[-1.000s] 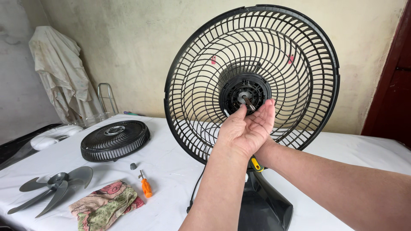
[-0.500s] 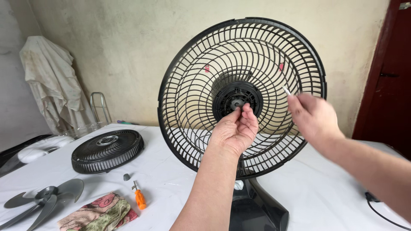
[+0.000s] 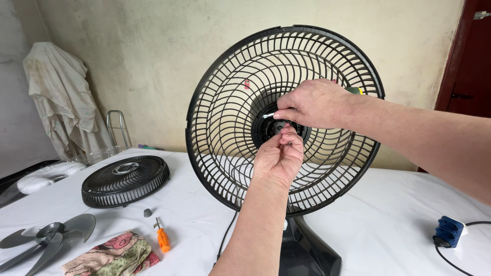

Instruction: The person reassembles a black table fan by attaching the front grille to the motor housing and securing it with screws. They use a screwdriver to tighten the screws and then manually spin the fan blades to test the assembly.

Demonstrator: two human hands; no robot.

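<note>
A black fan rear grille (image 3: 225, 128) stands upright on its black stand (image 3: 309, 255) on a white-covered table. My left hand (image 3: 279, 156) reaches up to the black motor hub (image 3: 262, 128) at the grille's centre and pinches a small screw (image 3: 289, 143) between its fingertips. My right hand (image 3: 314, 105) is closed on a screwdriver with a green and yellow handle (image 3: 355, 90). It sits just above the left hand, in front of the hub. The screwdriver's metal tip (image 3: 268, 115) points left, across the hub.
On the table at the left lie the black front grille (image 3: 125, 181), a grey fan blade (image 3: 46, 237), a small grey cap (image 3: 148, 212), an orange screwdriver (image 3: 162, 239) and a patterned cloth (image 3: 110, 258). A blue plug (image 3: 450, 231) with cable lies at the right.
My right hand has swung in from the right of the grille to the hub, carrying the screwdriver. My left hand stays at the hub, fingers pinched tighter.
</note>
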